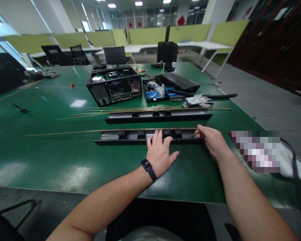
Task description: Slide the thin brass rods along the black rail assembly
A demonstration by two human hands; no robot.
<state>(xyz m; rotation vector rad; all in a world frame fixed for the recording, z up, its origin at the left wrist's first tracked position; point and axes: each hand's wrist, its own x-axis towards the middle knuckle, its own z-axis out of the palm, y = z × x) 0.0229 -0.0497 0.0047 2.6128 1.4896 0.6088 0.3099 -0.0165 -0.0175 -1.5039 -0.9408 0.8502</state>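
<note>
The nearer black channel (130,142) lies lengthwise across the green table, with a silvery strip and several black blocks inside it. My left hand (160,152), a dark watch on its wrist, rests over the channel's middle with fingers spread, the fingertips reaching in between the blocks. At the channel's right end, my right hand (211,139) is closed in a pinch. A thin brass-coloured rod (65,133) runs along the channel's far edge into those pinched fingers and sticks out far past the left end. The exact grip is partly hidden by the fingers.
Behind lies a second black channel (155,117) with several thin rods (95,111) across it. Farther back are an open computer case (120,88), a tray (150,99) of gloves, a flat black box (179,82) and a black tube (223,96). A blurred-out item (258,150) lies right.
</note>
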